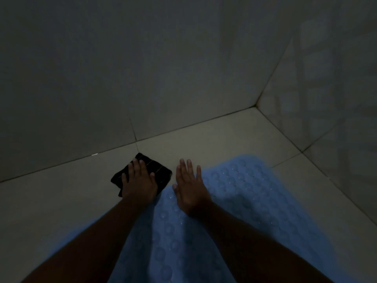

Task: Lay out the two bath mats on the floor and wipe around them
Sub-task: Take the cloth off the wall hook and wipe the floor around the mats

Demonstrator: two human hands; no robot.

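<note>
A dim tiled corner, pale floor [57, 205] meeting grey walls [122, 68], with two bare hands working low near the join.

On the left, a black cloth [160, 170] is lying flat on the floor tile just short of the wall, and the left hand [139, 180] is pressing down on it with fingers spread and flat, not curling round it. Just beside it, the right hand [190, 190] is resting palm-down, fingers straight and relaxed, on the near-left edge of a blue bath mat [255, 201], which is lying spread on the floor and reaching rightward toward the corner.
</note>
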